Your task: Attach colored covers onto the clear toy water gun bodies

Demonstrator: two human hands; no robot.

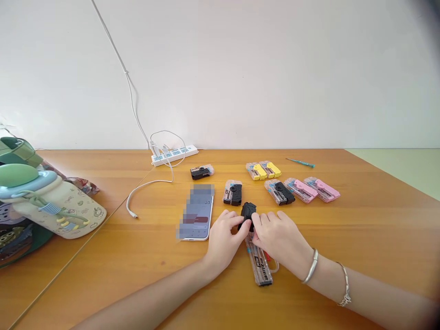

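A mini water gun with a clear printed body point(259, 266) and a black end lies unfolded in front of me. My left hand point(225, 240) pinches the left side of the black end. From the right, my right hand point(283, 236) closes its fingers on the same end, close to the left fingertips. Part of the joint between black end and clear body is hidden under my fingers. Just beyond lies a folded black water gun point(233, 192). A phone point(197, 213) with a blurred screen rests left of my left hand.
More folded water guns lie farther back: black ones point(202, 172) point(280, 191), yellow ones point(264, 170) and pink ones point(312, 189). A small screwdriver point(300, 162) is behind them. At the left are a power strip point(175, 155), a white cable point(147, 184) and a large bottle point(65, 206).
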